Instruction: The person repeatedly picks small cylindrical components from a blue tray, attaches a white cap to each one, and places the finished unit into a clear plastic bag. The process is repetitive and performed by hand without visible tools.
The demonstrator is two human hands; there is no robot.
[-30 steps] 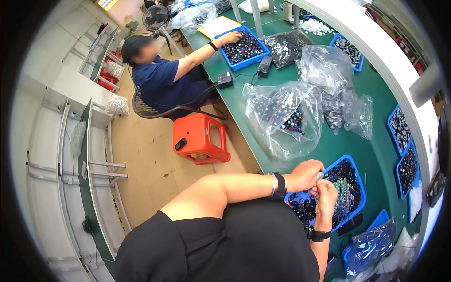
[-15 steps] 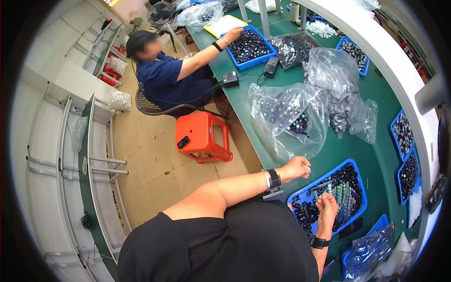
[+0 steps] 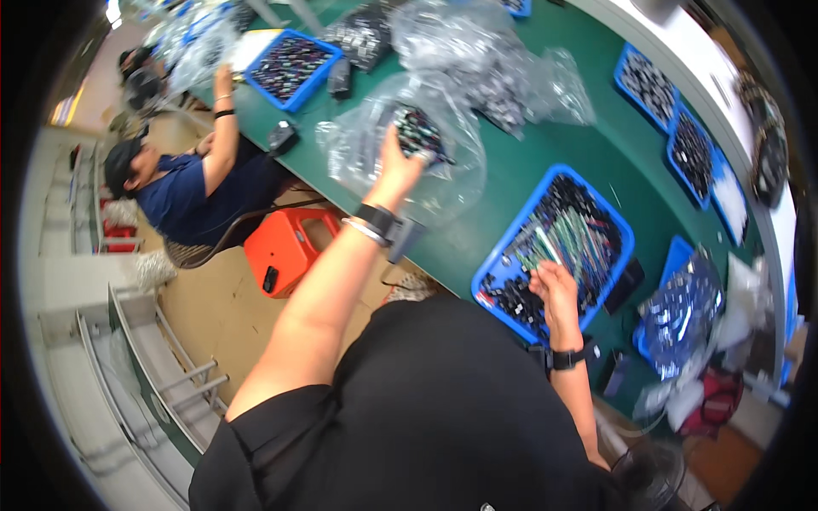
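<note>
The person's left hand [image 3: 400, 166] is stretched far out across the green-topped work table [image 3: 528, 179], reaching into a crumpled clear plastic bag [image 3: 426, 145] that lies open on it. The fingers are closed around a dark bunch of small slender parts [image 3: 417, 132], lifted just clear of the bag's mouth — the bag seems to serve as bulk stock, so the arm has to go to it. A black wrist strap and a thin bangle sit on that forearm.

The right hand [image 3: 558, 294] rests low at the near edge of a blue rectangular plastic tray [image 3: 511, 247] heaped with the same dark and greenish rod-like pieces. Its fingers are curled down into the pile, touching it; whether they pinch anything cannot be told. The tray lies right in front of the body, which keeps it within easy reach of both hands.

More blue trays [image 3: 648, 81] line the far side of the table, and another filled bag [image 3: 682, 311] lies to the right. Further along the table to the left, a co-worker in a dark blue shirt [image 3: 183, 192] sits with an arm up at a separate blue tray [image 3: 290, 68], an orange plastic stool [image 3: 285, 251] standing beside their chair.
</note>
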